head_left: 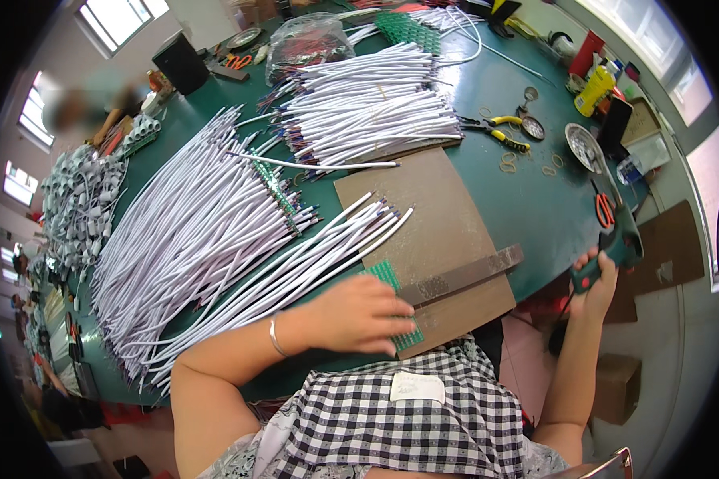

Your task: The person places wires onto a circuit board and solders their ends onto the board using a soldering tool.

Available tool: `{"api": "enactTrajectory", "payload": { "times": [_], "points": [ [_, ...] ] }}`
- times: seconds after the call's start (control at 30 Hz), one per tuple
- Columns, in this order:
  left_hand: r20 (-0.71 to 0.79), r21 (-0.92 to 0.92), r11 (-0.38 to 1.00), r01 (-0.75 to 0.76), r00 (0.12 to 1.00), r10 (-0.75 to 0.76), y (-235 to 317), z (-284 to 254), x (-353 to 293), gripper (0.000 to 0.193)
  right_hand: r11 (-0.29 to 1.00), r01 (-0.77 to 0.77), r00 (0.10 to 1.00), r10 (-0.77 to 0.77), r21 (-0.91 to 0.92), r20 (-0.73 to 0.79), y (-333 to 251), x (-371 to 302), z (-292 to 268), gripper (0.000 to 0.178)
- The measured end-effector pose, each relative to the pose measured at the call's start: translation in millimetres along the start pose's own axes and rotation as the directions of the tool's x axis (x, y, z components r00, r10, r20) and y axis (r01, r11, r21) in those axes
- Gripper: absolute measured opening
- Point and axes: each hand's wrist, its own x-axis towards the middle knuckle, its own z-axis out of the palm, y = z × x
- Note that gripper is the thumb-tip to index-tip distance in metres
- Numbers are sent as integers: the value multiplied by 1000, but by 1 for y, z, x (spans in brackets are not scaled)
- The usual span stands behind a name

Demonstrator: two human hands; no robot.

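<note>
My left hand (pixel 359 314) lies over a narrow green circuit board panel (pixel 384 274), its fingers stretched out; part of the panel is hidden under them. That panel rests across a brown board (pixel 431 199), beside a dark metal bar (pixel 465 274). Off to the right, past the table edge, my right hand (pixel 596 281) is closed around the handle of a green power tool (pixel 621 242) with a red button. White cables (pixel 335 247) with dark wire ends lie loosely just beyond my left hand.
A large fan of white cables (pixel 192 223) covers the left, with bundled cables (pixel 367 100) at the back. Pliers (pixel 495 128), rubber bands (pixel 507 162), a metal dish (pixel 583 148) and orange-handled scissors (pixel 604 209) lie to the right. A yellow bottle (pixel 596 89) stands beyond.
</note>
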Motion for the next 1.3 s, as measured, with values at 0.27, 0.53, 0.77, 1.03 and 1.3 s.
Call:
{"api": "enactTrajectory", "payload": {
  "times": [0.27,0.53,0.77,1.03,1.3],
  "points": [
    [-319,568,678,467,884,-342,-134,-35,49,14,999,28,995,-24,-41,99,15,-39,9,46],
    [-115,657,698,284,953,-280,-153,-53,51,6,983,94,995,-95,-157,-2,10,-80,-12,51],
    [-263,746,520,416,901,-345,-170,-109,114,30,987,65,998,-65,-146,1,18,-91,-12,39],
    [-230,281,760,586,810,-539,-102,-41,10,19,955,135,980,-88,-265,179,29,-138,-1,48],
    [-244,151,701,697,714,-657,-102,-18,3,27,992,28,974,1,-122,225,45,-138,32,52]
  ]
}}
